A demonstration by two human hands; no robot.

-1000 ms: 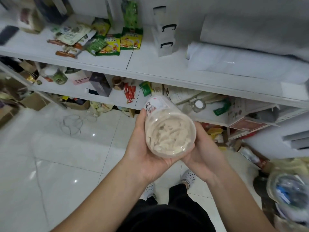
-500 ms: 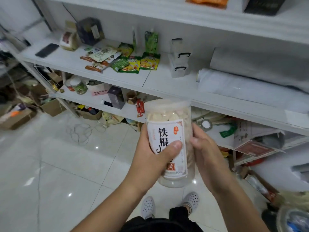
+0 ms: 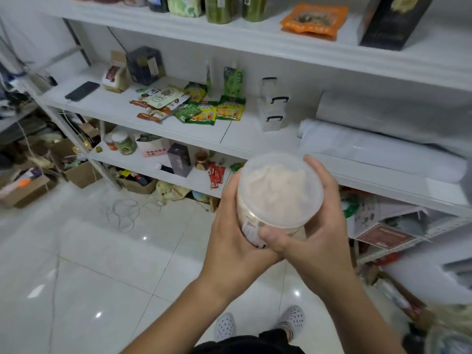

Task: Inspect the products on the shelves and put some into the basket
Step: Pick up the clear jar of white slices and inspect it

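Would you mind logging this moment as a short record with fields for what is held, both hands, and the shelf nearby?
held item: clear plastic jar of pale dried slices, lid facing the camera
left hand: left hand grips the jar's side over its label
right hand: right hand grips the jar's other side, thumb across the front
middle shelf: snack packets, a phone, two small handled boxes
basket: not clearly visible
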